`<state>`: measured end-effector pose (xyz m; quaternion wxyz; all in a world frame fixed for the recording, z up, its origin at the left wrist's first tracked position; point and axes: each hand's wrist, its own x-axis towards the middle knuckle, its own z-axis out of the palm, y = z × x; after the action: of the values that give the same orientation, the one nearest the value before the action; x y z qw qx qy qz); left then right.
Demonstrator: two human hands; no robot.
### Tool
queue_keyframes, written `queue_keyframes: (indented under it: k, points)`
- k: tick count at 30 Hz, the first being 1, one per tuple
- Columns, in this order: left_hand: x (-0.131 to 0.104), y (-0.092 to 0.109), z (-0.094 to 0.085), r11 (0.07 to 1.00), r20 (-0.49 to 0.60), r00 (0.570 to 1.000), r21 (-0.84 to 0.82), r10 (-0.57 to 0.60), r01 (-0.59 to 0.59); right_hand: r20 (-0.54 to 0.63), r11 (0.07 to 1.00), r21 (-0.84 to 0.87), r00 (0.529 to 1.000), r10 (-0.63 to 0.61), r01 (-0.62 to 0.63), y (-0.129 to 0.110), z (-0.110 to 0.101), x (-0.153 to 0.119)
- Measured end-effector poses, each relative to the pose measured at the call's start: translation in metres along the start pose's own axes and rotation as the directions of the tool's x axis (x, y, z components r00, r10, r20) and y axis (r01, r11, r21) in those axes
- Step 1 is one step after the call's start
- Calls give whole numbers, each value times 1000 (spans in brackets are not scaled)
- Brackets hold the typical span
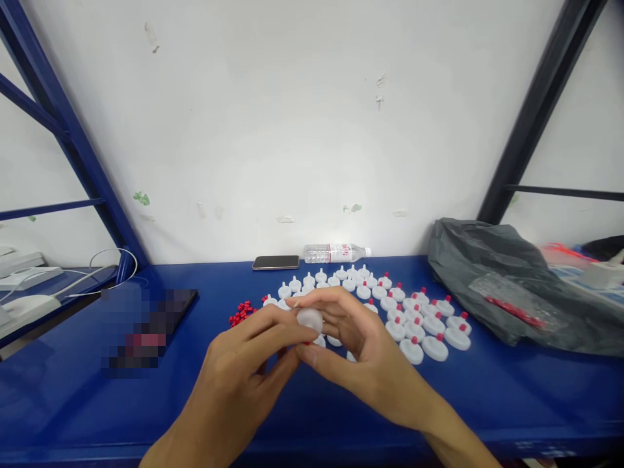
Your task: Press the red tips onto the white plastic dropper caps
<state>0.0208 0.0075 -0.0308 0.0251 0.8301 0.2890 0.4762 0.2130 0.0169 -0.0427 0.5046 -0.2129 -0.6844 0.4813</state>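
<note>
Both of my hands meet over the middle of the blue table around one white nozzle cap [310, 319], its round side facing up. My left hand [246, 367] has its fingers and thumb closed at the cap's near side, where a sliver of red shows at the fingertips. From the other side, my right hand [368, 341] curves round the cap, thumb at the near edge and fingers behind it. Beyond the hands stand many white nozzle caps [348, 284] with bare tips. White nozzle caps with red tips [411, 350] stand to the right. Small red tip caps [240, 314] lie heaped at left.
A phone [275, 262] and a clear plastic bottle [336, 253] lie by the wall. At right is a grey plastic bag [468, 273], with a clear bag of red pieces [517, 309] on it. A dark, partly blurred object [178, 309] lies at left.
</note>
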Motion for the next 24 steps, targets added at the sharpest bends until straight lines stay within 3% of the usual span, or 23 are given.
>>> queue_keyframes:
  k: [4,14,20,24]
  points:
    - [1,2,1,1000,42,999,-17,12,-11,6,994,108,1000,1,-2,5,-1,0]
    - [0,5,-2,1000,86,996,-14,-23,25,-72,986,159,997,-35,46,9,-1,1]
    - [-1,-22,-38,936,50,966,263,-253,232,-191,988,-145,978,-80,53,2,-18,-2]
    - [-4,-51,-58,830,197,876,462,-439,313,-121,915,-402,993,0,-49,-11,-34,2]
